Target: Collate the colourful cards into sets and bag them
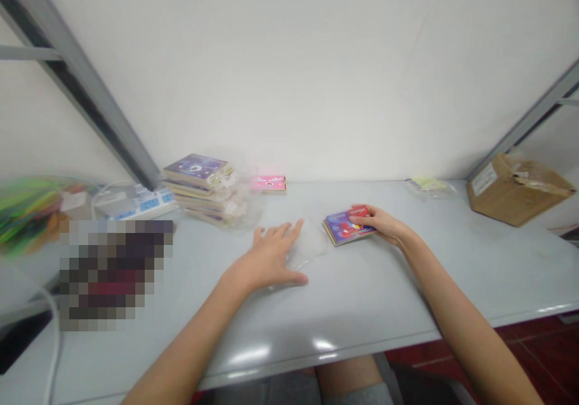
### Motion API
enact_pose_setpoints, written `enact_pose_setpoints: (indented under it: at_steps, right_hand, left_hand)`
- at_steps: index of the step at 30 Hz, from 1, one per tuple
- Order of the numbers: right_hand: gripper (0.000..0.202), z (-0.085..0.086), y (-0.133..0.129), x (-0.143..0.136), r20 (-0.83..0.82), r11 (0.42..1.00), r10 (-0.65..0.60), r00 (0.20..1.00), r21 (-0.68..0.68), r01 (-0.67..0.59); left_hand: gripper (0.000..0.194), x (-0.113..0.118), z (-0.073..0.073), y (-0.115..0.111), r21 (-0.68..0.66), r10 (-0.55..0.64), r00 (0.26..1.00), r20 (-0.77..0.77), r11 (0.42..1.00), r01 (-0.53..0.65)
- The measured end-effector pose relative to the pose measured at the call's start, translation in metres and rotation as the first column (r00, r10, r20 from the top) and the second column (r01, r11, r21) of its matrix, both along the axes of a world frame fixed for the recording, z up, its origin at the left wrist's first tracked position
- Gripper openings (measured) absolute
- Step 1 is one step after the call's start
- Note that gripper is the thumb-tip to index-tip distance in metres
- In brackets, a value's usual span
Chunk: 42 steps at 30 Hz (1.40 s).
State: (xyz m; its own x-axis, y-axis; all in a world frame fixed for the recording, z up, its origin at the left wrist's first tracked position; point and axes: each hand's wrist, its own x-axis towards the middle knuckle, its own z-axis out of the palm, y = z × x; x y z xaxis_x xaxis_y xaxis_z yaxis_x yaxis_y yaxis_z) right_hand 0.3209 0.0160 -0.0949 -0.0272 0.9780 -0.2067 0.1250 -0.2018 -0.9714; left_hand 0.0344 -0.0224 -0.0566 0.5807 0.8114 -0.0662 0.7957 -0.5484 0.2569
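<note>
My right hand (368, 219) grips the right end of a small stack of purple and red printed cards (341, 225), thumb on top, just over the grey table. Left of it, a clear plastic bag (310, 242) lies on the tabletop, its near edge close to the stack. My left hand (274, 254) rests over the bag's left side, fingers spread and thumb stretched out. The palm hides part of the bag, and I cannot tell how firmly it presses there.
Several bagged card stacks (199, 178) are piled at the back left. Behind my left hand sits a pink card pack (270, 183). A yellowish bagged item (429, 184) and a cardboard box (515, 191) stand at the back right. A power strip (149, 203) and cable lie left.
</note>
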Motion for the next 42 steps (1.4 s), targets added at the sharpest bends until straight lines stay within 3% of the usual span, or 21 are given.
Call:
enact_pose_setpoints:
  at_steps: [4,13,17,22,26,33,38,42]
  right_hand:
    - [0.060,-0.008,0.002,0.004,0.149,0.977,-0.197,0.969,0.114,0.181]
    - [0.063,-0.016,0.006,0.013,0.240,0.939,-0.306,0.921,0.233,0.252]
    - [0.062,-0.012,0.005,0.015,0.148,0.900,-0.375,0.915,0.296,0.320]
    - [0.060,-0.013,0.006,0.017,0.046,0.904,-0.375,0.926,0.242,0.353]
    - [0.058,-0.016,0.008,0.017,0.055,0.903,-0.369,0.928,0.260,0.343]
    - [0.049,-0.006,0.006,0.016,-0.153,0.883,-0.395,0.906,0.208,0.420]
    - [0.035,-0.007,0.005,0.013,-0.070,0.869,-0.434,0.898,0.232,0.437]
    - [0.037,-0.010,0.007,0.014,-0.037,0.841,-0.474,0.880,0.279,0.464]
  left_hand:
    - [0.093,0.006,-0.009,0.001,0.122,0.059,0.998,-0.033,0.991,-0.054]
    - [0.082,-0.002,0.002,0.012,0.196,0.118,0.993,-0.027,0.974,-0.111]
    - [0.087,0.000,-0.004,0.011,0.144,0.075,0.997,-0.012,0.987,-0.072]
    - [0.096,0.002,-0.010,0.009,0.108,0.070,0.997,-0.030,0.992,-0.067]
    - [0.092,0.002,-0.012,0.012,0.094,0.077,0.997,-0.023,0.993,-0.075]
    - [0.086,0.003,-0.009,0.011,0.110,0.041,0.999,-0.013,0.993,-0.039]
    - [0.086,0.003,-0.009,0.011,0.117,0.033,0.999,-0.006,0.993,-0.032]
    - [0.086,0.002,-0.011,0.013,0.109,0.018,1.000,-0.002,0.994,-0.018]
